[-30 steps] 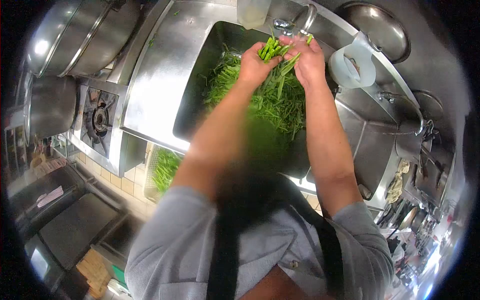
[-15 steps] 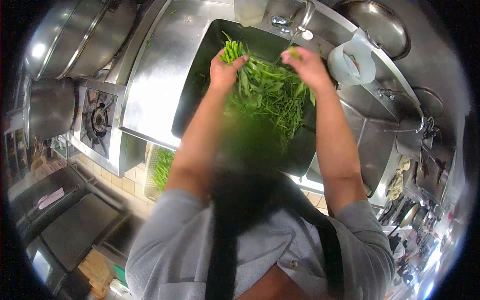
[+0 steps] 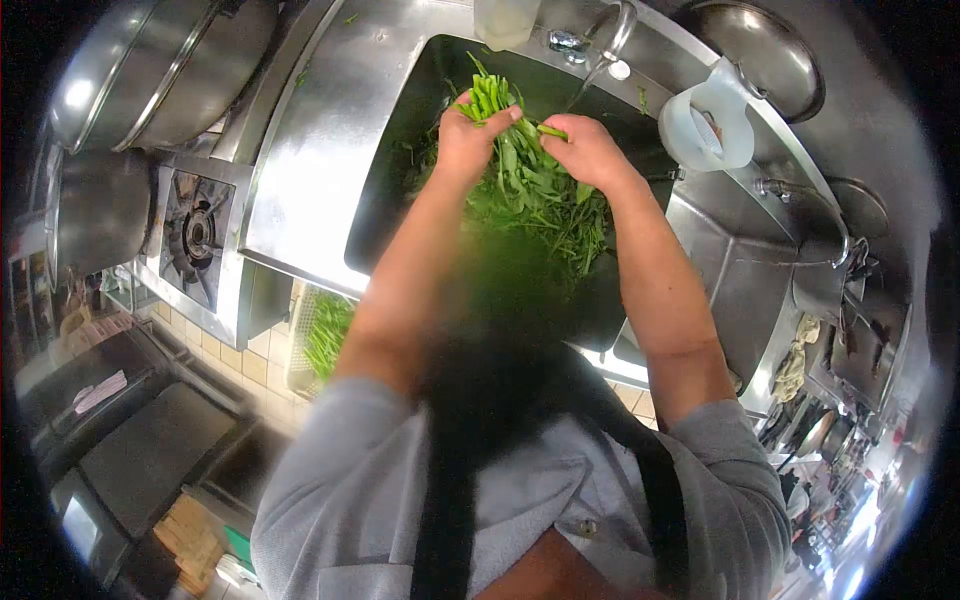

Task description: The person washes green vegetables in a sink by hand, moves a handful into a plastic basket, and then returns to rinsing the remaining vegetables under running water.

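Observation:
My left hand (image 3: 466, 146) is closed around a bunch of leafy greens (image 3: 491, 97), thick pale-green stem ends pointing up and away from me. Close beside it on the right, my right hand (image 3: 592, 155) pinches a single green stem (image 3: 550, 130) between thumb and fingers. Beneath both hands, a heap of loose leafy greens (image 3: 560, 225) lies in the dark sink basin (image 3: 400, 110). A dark blur low in the view hides the near part of the basin.
A faucet (image 3: 618, 40) reaches over the sink's far edge, with a translucent plastic pitcher (image 3: 745, 135) to its right. A steel counter (image 3: 300, 190) and a gas burner (image 3: 200, 232) lie left. Below the counter, a basket (image 3: 298, 370) holds more greens.
My right hand has moved left and toward the bunch, now pinching a stem close to it. My left hand has shifted slightly right with the bunch.

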